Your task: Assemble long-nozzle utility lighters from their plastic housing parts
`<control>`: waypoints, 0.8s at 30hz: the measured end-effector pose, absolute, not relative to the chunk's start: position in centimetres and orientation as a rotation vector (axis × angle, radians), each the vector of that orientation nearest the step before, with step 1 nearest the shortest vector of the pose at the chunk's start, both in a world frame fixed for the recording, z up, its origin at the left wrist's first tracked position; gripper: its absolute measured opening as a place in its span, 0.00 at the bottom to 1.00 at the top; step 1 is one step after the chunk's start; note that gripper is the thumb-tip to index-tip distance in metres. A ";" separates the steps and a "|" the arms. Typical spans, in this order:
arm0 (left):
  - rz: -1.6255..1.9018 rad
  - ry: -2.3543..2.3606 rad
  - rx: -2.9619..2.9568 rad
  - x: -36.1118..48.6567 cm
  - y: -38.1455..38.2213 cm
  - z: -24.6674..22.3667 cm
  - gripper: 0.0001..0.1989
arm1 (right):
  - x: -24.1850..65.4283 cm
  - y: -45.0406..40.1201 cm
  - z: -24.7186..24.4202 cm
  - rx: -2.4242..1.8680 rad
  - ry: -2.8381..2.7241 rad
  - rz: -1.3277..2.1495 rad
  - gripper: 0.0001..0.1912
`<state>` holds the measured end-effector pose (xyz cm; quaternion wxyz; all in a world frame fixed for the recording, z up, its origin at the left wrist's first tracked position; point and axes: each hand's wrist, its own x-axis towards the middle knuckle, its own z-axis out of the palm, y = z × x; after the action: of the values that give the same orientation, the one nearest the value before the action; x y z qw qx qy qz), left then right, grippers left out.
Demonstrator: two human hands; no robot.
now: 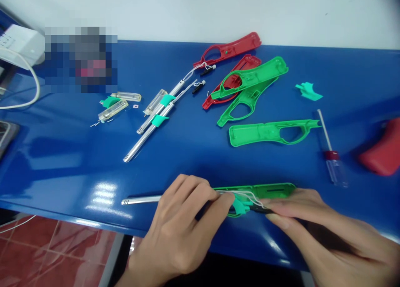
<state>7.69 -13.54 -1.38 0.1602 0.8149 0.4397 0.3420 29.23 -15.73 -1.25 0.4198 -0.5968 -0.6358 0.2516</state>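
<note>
At the table's front edge, my left hand [183, 222] is closed over a green lighter half-shell [278, 190] and the rear of a metal tube [142, 200], which sticks out to the left. Its fingers hide much of both. A teal trigger [240, 205] sits by the shell's finger loop, close to my left thumb. My right hand [325, 226] pinches a black igniter [261, 210] between thumb and fingers, just in front of the shell. White wires [246, 192] run along the shell to the igniter.
Beyond my hands lie green half-shells [250, 133], red half-shells [240, 45], metal tubes with igniters [140, 141] and clear fuel tanks [113, 111]. On the right are a loose teal trigger [309, 91], a screwdriver [333, 166] and a red object [383, 149]. A white box [23, 45] stands far left.
</note>
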 end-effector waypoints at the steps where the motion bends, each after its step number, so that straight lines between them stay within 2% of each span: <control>1: 0.983 1.265 2.317 7.7 -13.6 -1.4 0.12 | 29.2 -15.7 -1.2 -1.497 -1.592 0.630 0.06; 19: 0.881 1.277 2.348 8.1 -13.7 -1.2 0.13 | 29.5 -16.1 -1.4 -1.474 -1.605 0.663 0.09; 24: 0.969 1.298 2.340 8.3 -13.9 -1.4 0.13 | 29.3 -15.6 -1.2 -1.482 -1.587 0.651 0.07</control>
<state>8.26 -13.91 -1.41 0.1473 0.8132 0.4511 0.3369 29.29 -15.61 -1.21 0.4234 -0.5922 -0.6342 0.2602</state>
